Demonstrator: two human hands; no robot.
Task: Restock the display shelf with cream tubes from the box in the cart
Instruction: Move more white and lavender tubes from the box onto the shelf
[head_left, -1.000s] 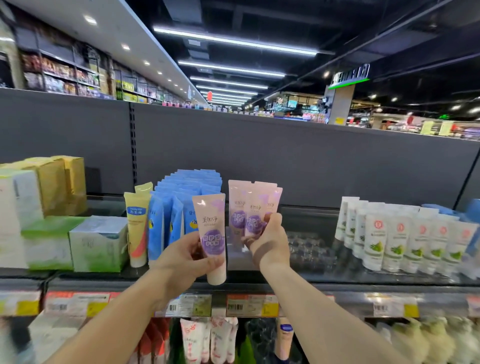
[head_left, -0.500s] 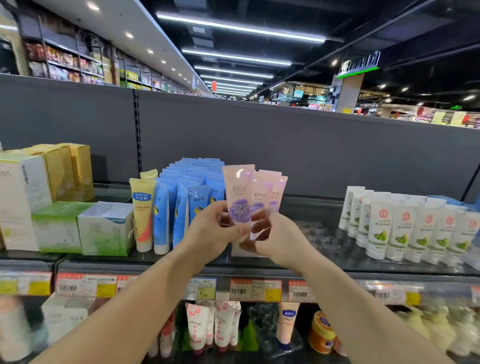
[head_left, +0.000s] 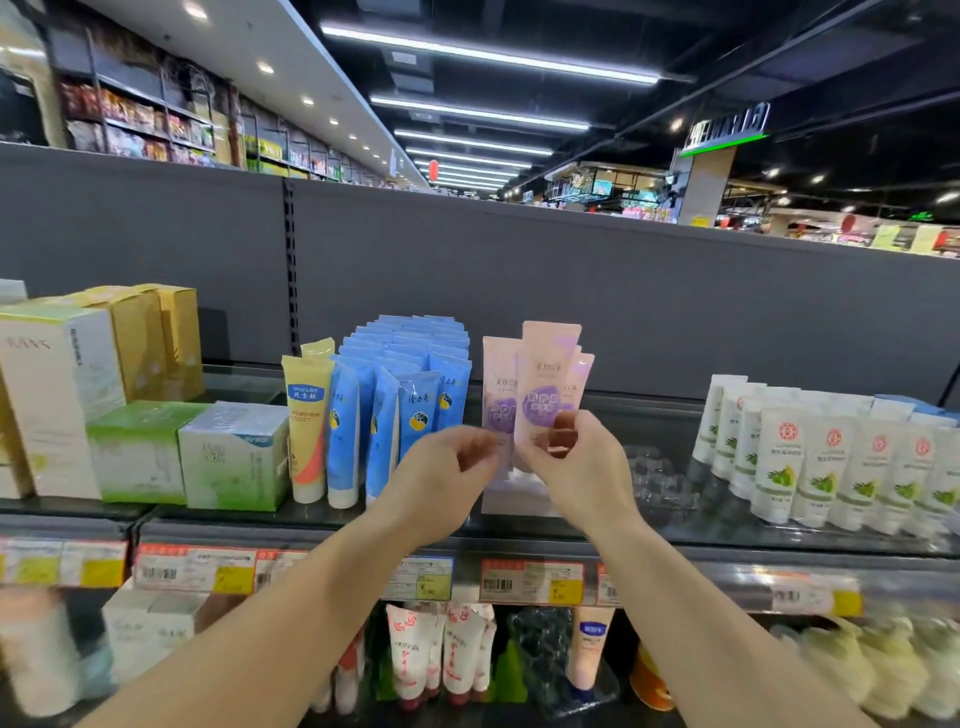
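Head view. Both hands are raised in front of the display shelf (head_left: 322, 527), close together at its middle. The right hand (head_left: 582, 467) is clamped on a pink cream tube (head_left: 545, 384), pinched at the tube's lower part between thumb and fingers; the tube is held upright with its flat crimped end upward. The left hand (head_left: 441, 478) is seen with its fingers curled toward the lower edge of a second pink tube (head_left: 497, 395), which stands just left of the held one; whether it is actually gripped cannot be told, as that spot is blurred. A third pink tube (head_left: 581, 379) is partly hidden behind the held one, to its right. Blue tubes (head_left: 410, 384) are ranked immediately to the left, with a yellow tube (head_left: 306, 415) beside them and boxed goods (head_left: 234, 457) further left. White tubes (head_left: 831, 462) are lined up well to the right. Price labels (head_left: 530, 582) are fixed along the shelf's near edge.
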